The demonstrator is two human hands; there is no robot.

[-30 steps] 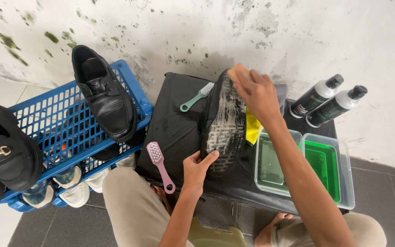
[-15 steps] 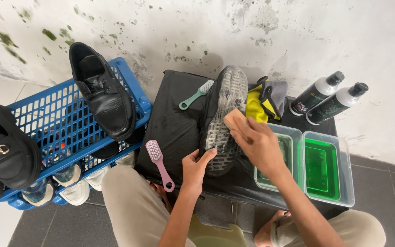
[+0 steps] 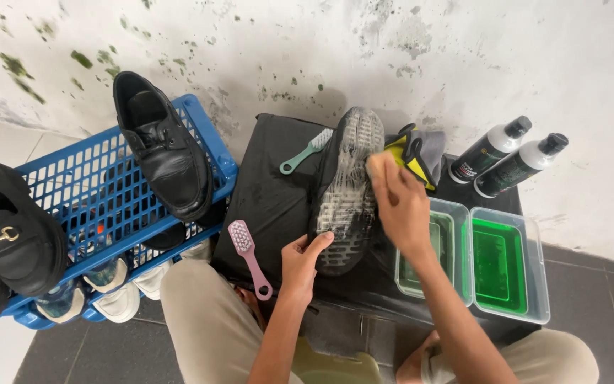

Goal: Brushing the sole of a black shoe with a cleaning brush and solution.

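Bright even daylight, soft shadows, sharp

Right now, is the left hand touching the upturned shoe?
Touching. The head view shows the left hand with its fingers curled over the lower edge of the upturned shoe, with no gap between them.

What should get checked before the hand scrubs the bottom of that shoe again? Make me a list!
1. Dark shoe lies sole-up on the black mat: ok.
2. Left hand steadies the shoe at its near end: ok.
3. Right hand rests on the sole's side; what its fingers hold is hidden: cannot tell.
4. Sole carries white foam: ok.
5. Two clear tubs of green liquid sit beside the right forearm, apart from it: ok.
6. Pink plastic brush and green plastic brush lie on the mat, off the shoe: ok.
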